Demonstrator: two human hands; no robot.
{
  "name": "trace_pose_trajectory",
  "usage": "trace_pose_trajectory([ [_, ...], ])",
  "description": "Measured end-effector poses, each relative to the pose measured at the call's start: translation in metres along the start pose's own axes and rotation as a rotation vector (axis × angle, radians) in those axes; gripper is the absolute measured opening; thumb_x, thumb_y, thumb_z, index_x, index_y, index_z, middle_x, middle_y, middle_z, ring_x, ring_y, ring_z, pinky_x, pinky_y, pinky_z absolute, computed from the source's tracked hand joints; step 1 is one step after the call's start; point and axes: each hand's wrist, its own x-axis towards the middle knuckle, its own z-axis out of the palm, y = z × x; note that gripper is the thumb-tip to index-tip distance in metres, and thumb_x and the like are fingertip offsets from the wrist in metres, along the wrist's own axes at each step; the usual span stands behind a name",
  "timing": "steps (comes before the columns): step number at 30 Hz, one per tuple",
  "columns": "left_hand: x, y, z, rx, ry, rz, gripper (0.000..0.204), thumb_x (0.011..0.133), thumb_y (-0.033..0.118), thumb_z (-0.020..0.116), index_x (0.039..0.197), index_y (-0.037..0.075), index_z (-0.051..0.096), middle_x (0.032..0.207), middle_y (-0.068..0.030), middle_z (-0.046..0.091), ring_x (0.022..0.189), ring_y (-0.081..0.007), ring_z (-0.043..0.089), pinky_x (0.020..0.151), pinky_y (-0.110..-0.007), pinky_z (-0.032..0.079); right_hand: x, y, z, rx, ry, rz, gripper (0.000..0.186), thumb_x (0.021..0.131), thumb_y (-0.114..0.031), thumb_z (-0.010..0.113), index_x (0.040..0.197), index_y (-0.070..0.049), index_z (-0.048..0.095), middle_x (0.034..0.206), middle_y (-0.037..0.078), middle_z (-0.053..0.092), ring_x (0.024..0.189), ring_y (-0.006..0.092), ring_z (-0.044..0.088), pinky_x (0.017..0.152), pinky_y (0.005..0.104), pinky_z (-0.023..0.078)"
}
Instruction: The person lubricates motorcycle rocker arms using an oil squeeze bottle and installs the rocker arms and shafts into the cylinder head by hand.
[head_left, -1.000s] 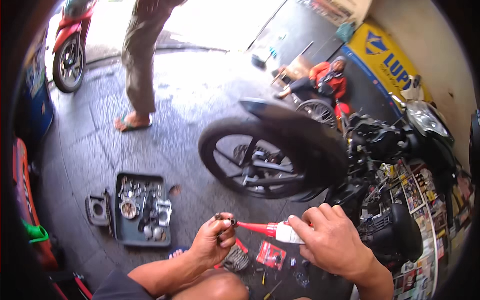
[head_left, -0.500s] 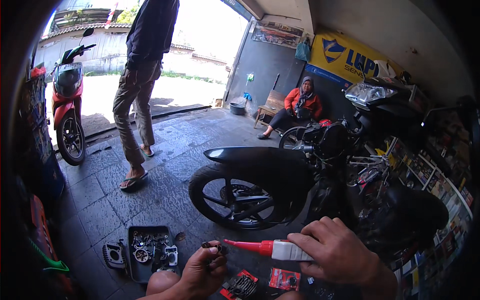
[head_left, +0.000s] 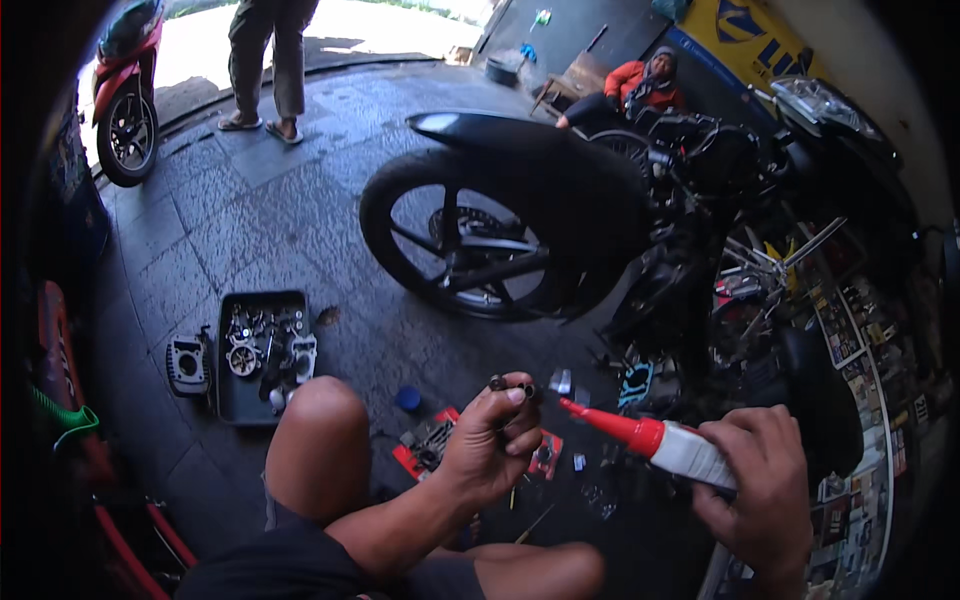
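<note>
Pinching a small dark part [head_left: 529, 391], just below center frame, in the fingers of the left hand [head_left: 490, 440]; gripping a white bottle [head_left: 692, 456] with red nozzle [head_left: 618, 426], lower right, in the right hand [head_left: 760, 480]. Probably best to steady the part, align the tip and squeeze lightly. Compared with half a second ago, holding the bottle more steeply tilted, with a wider gap between nozzle and part.

- Bottle [head_left: 688, 455]: body looked like smooth plastic; nozzle [head_left: 602, 421], likewise.
- Small held part [head_left: 497, 382]: appeared metallic.
- Tray [head_left: 240, 408]: looked like matt plastic.
- Tray parts [head_left: 243, 359]: looked like bare metal.
- Tyre [head_left: 373, 220]: appeared matt rubber.
- Fender [head_left: 500, 135]: smooth, tip showed gloss.
- Floor tiles [head_left: 265, 225]: looked rough, stone-like, with a sheen.
- Shorts [head_left: 285, 555]: appeared matt cloth.
</note>
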Motion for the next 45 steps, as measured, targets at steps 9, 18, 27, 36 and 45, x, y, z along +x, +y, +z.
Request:
trace_pose_trajectory([
  [9, -0.004, 0.002, -0.027, -0.152, 0.104, -0.182, 0.017, 0.088, 0.007, 0.061, 0.104, 0.006, 0.066, 0.085, -0.0057, 0.058, 0.06, -0.0083, 0.041, 0.048, -0.021, 0.034, 0.014, -0.002, 0.032, -0.058, -0.081, 0.026, 0.047, 0.057, -0.005, 0.072, 0.102, -0.004, 0.062, 0.095, 0.01, 0.06, 0.085, 0.0305, 0.054, 0.074, 0.0417, 0.041],
  [18, -0.004, 0.027, -0.027, -0.197, 0.15, -0.122, 0.017, 0.09, 0.001, 0.06, 0.106, 0.004, 0.059, 0.079, -0.0006, 0.054, 0.059, -0.0079, 0.042, 0.048, -0.022, 0.035, 0.063, -0.023, 0.035, -0.09, -0.195, -0.046, 0.047, 0.056, -0.005, 0.071, 0.103, -0.006, 0.062, 0.095, 0.009, 0.061, 0.085, 0.0294, 0.053, 0.074, 0.0407, 0.04],
  [27, -0.002, 0.038, -0.032, -0.213, 0.167, -0.075, 0.015, 0.091, 0.002, 0.059, 0.105, 0.004, 0.057, 0.071, 0.0018, 0.045, 0.059, -0.0071, 0.041, 0.048, -0.022, 0.034, 0.094, -0.039, 0.036, -0.128, -0.227, -0.103, 0.047, 0.055, -0.004, 0.071, 0.101, -0.006, 0.063, 0.094, 0.009, 0.061, 0.084, 0.0295, 0.053, 0.074, 0.0405, 0.041],
  [36, 0.001, 0.039, -0.033, -0.144, 0.189, -0.008, 0.017, 0.09, 0.0, 0.06, 0.106, 0.005, 0.057, 0.076, 0.0, 0.052, 0.058, -0.0063, 0.042, 0.048, -0.022, 0.035, 0.098, -0.037, 0.039, -0.138, -0.234, -0.097, 0.047, 0.055, -0.006, 0.071, 0.101, -0.005, 0.063, 0.094, 0.009, 0.061, 0.084, 0.0299, 0.053, 0.074, 0.0408, 0.04],
  [45, -0.001, 0.037, -0.035, -0.146, 0.18, -0.021, 0.017, 0.09, 0.001, 0.06, 0.106, 0.005, 0.058, 0.078, 0.0002, 0.052, 0.059, -0.0054, 0.041, 0.048, -0.022, 0.035, 0.095, -0.037, 0.041, -0.12, -0.258, -0.093, 0.048, 0.054, -0.005, 0.07, 0.101, -0.005, 0.063, 0.094, 0.01, 0.061, 0.084, 0.03, 0.054, 0.074, 0.0406, 0.04],
])
